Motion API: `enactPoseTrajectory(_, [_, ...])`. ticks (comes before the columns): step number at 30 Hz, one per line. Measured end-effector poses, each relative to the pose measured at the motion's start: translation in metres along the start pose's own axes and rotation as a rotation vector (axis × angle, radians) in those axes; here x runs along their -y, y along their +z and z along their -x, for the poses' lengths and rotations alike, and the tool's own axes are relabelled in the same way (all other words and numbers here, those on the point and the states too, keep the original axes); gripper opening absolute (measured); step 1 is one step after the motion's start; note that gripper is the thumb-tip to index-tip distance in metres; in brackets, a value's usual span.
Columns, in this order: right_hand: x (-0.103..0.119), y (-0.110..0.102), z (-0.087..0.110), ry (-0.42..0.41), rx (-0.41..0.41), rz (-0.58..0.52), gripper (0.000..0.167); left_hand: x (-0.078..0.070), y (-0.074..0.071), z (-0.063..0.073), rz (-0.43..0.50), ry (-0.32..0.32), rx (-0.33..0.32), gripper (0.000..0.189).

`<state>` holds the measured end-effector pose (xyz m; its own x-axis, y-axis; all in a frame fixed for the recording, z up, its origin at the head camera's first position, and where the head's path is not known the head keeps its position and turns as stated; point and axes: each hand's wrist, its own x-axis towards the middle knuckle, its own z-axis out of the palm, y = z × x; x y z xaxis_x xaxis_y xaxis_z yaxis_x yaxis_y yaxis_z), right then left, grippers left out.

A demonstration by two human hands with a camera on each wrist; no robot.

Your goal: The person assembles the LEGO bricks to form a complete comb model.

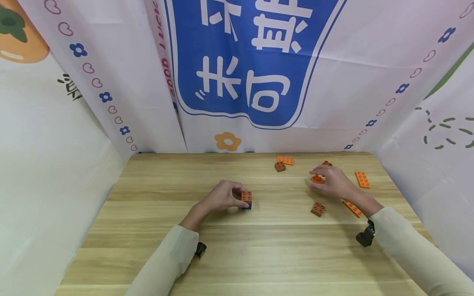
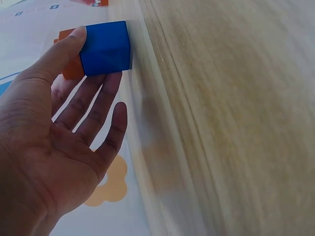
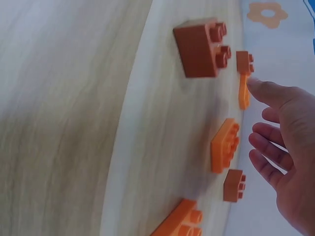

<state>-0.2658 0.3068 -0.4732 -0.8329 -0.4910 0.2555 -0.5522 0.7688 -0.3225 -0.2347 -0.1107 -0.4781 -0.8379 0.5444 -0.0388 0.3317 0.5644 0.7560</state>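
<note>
In the head view my left hand (image 1: 224, 195) pinches a small stack near the middle of the wooden table, thumb on one side and fingers on the other. The stack is a brown toy brick (image 1: 246, 195) with studs on top of a blue brick (image 2: 106, 48). My right hand (image 1: 334, 183) hovers over an orange plate brick (image 1: 317, 179) at the right, thumb and fingers apart on either side of it. From the right wrist, that same orange brick (image 3: 224, 146) lies on the table, apart from the loosely bent fingers.
Around my right hand lie a brown brick (image 1: 317, 209), an orange plate (image 1: 352, 208), another orange plate (image 1: 362, 179) and a brown brick (image 1: 327, 163) behind the hand. Toward the back edge, a brown brick (image 1: 279, 166) sits beside an orange plate (image 1: 285, 160). A printed cloth (image 1: 148, 123) stands behind the table.
</note>
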Motion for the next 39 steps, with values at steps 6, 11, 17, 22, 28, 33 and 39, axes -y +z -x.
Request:
enactPoseTrajectory(6, [-0.014, 0.001, 0.006, 0.039, 0.02, 0.004, 0.05, 0.0, 0.0, -0.001, -0.008, 0.006, 0.005, 0.025])
enactPoseTrajectory(11, [-0.023, 0.003, 0.009, 0.065, 0.016, 0.01, 0.055, 0.0, 0.0, -0.002, -0.021, 0.02, 0.013, 0.026])
enactPoseTrajectory(17, [-0.029, 0.005, 0.009, 0.082, 0.032, 0.02, 0.055, 0.002, 0.0, -0.003, -0.031, 0.037, 0.015, 0.027])
enactPoseTrajectory(22, [-0.032, 0.007, 0.01, 0.105, 0.049, 0.035, 0.053, 0.004, 0.0, -0.003, -0.055, 0.045, 0.011, 0.027])
enactPoseTrajectory(28, [-0.036, 0.008, 0.011, 0.107, 0.043, 0.033, 0.049, 0.006, 0.0, -0.004, -0.061, 0.057, 0.005, 0.027])
enactPoseTrajectory(33, [-0.038, 0.009, 0.01, 0.094, 0.041, 0.017, 0.045, 0.007, 0.0, -0.004, -0.057, 0.056, 0.003, 0.027])
enactPoseTrajectory(39, [-0.04, 0.008, 0.01, 0.063, 0.053, 0.015, 0.039, 0.007, 0.0, -0.004, -0.056, 0.048, 0.008, 0.027])
